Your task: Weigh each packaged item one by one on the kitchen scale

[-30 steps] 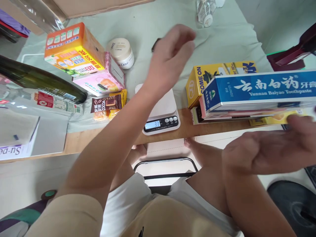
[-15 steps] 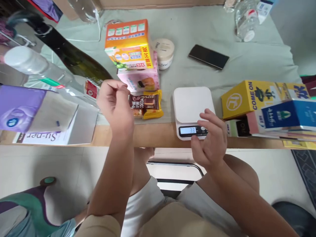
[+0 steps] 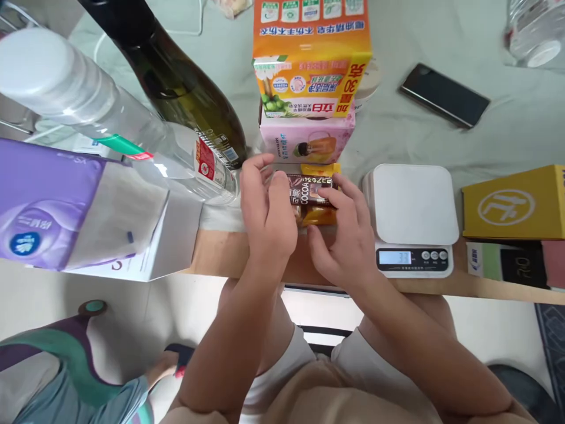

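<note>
Near the bench [image 3: 220, 259] edge, I'm closing both hands, left hand [image 3: 269, 212] and right hand [image 3: 342, 235], on the cocoa snack packet [image 3: 311, 189]; lifting it cleanly seems next.

An improvised indoor weighing station is indicated, likely domestic. A wooden table [image 3: 220, 259] partly covered by a pale green cloth [image 3: 397, 135] is crowded with retail goods: boxed products [image 3: 311, 59], a wine bottle [image 3: 176, 76], a digital scale [image 3: 412, 218]. Tiled flooring is seen below.
</note>
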{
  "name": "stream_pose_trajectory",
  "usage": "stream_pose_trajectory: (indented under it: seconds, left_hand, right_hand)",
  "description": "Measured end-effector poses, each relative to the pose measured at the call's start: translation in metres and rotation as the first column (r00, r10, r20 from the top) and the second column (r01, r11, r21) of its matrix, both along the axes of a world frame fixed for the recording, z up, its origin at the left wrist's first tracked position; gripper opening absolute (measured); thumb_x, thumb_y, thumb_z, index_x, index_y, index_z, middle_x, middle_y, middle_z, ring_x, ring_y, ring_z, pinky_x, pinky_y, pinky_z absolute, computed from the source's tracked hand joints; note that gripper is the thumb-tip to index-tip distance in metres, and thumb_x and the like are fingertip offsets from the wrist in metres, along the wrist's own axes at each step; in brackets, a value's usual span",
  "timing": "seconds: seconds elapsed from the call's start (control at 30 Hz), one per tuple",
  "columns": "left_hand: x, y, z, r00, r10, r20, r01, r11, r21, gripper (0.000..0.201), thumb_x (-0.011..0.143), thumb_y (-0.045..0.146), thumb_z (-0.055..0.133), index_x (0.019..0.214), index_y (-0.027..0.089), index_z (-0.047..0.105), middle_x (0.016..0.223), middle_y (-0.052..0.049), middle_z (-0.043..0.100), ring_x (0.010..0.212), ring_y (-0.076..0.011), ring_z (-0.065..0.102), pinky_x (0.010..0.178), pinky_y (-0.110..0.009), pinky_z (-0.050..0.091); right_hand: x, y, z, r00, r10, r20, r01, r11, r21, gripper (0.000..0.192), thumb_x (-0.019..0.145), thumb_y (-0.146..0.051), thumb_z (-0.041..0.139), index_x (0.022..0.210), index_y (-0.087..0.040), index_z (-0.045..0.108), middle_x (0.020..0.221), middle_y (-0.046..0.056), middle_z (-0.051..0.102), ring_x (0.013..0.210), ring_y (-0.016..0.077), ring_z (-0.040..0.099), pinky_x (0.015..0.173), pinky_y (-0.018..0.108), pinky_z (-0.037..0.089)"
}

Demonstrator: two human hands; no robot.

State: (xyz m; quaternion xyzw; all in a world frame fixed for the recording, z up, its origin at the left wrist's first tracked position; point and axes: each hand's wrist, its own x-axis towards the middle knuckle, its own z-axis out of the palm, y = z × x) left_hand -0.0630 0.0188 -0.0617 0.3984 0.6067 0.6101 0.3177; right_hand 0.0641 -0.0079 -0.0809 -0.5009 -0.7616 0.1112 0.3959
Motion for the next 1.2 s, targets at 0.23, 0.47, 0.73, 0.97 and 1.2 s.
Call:
stream_pose_trajectory:
  seconds: [0.23, 0.47, 0.73, 0.97, 1.2]
  left_hand:
    - [-0.001, -0.002, 0.004, 0.999, -0.037, 0.021, 0.037, 0.999, -0.024, 0.015, 0.099, 0.031, 0.05, 0.108, 0.023, 0.059, 0.116, -0.007, 0.065, 0.113, -0.0211, 0.063, 0.105, -0.041, 0.052]
    - [0.001, 0.002, -0.004, 0.978, 0.025, -0.206, 0.004, 0.99, 0.139, 0.019, 0.086, 0.021, 0.068, 0.104, 0.023, 0.063, 0.109, -0.005, 0.063, 0.113, -0.0226, 0.065, 0.107, -0.042, 0.053]
    - [0.029, -0.002, 0.005, 0.977, -0.212, 0.004, 0.206, 0.954, 0.22, 0.02, 0.085, 0.021, 0.069, 0.102, 0.028, 0.062, 0.107, -0.003, 0.069, 0.102, -0.0191, 0.071, 0.096, -0.036, 0.062]
    - [0.082, -0.006, 0.007, 0.893, -0.445, -0.071, 0.448, 0.86, 0.242, 0.025, 0.091, 0.018, 0.06, 0.111, 0.032, 0.062, 0.12, -0.004, 0.065, 0.114, -0.0172, 0.068, 0.103, -0.036, 0.059]
    - [0.115, -0.004, -0.015, 0.911, -0.4, -0.103, 0.409, 0.909, 0.083, 0.026, 0.098, 0.033, 0.06, 0.123, 0.028, 0.056, 0.13, -0.008, 0.06, 0.132, -0.0224, 0.058, 0.12, -0.043, 0.044]
  right_hand:
    - [-0.005, 0.001, -0.004, 0.999, 0.044, 0.0, -0.044, 0.996, -0.08, 0.048, 0.092, -0.03, 0.057, 0.139, -0.023, 0.049, 0.15, 0.019, 0.054, 0.147, 0.0315, 0.051, 0.118, 0.056, 0.051]
    - [-0.004, -0.002, -0.005, 0.998, 0.065, -0.018, -0.066, 0.997, -0.033, 0.047, 0.091, -0.025, 0.054, 0.138, -0.024, 0.048, 0.146, 0.016, 0.052, 0.143, 0.0288, 0.053, 0.119, 0.054, 0.052]
    - [0.038, -0.02, 0.014, 0.997, -0.066, -0.041, 0.071, 0.986, 0.148, 0.044, 0.087, -0.021, 0.06, 0.129, -0.028, 0.053, 0.149, 0.014, 0.047, 0.141, 0.03, 0.056, 0.111, 0.054, 0.059]
    - [0.101, -0.024, 0.015, 0.976, -0.213, -0.047, 0.217, 0.934, 0.285, 0.032, 0.082, -0.021, 0.07, 0.113, -0.027, 0.064, 0.123, 0.01, 0.07, 0.113, 0.0291, 0.072, 0.093, 0.05, 0.063]
    - [0.137, -0.007, 0.002, 0.907, -0.421, 0.03, 0.419, 0.906, 0.056, 0.027, 0.082, -0.027, 0.069, 0.109, -0.025, 0.066, 0.129, 0.01, 0.071, 0.123, 0.0344, 0.067, 0.11, 0.065, 0.047]
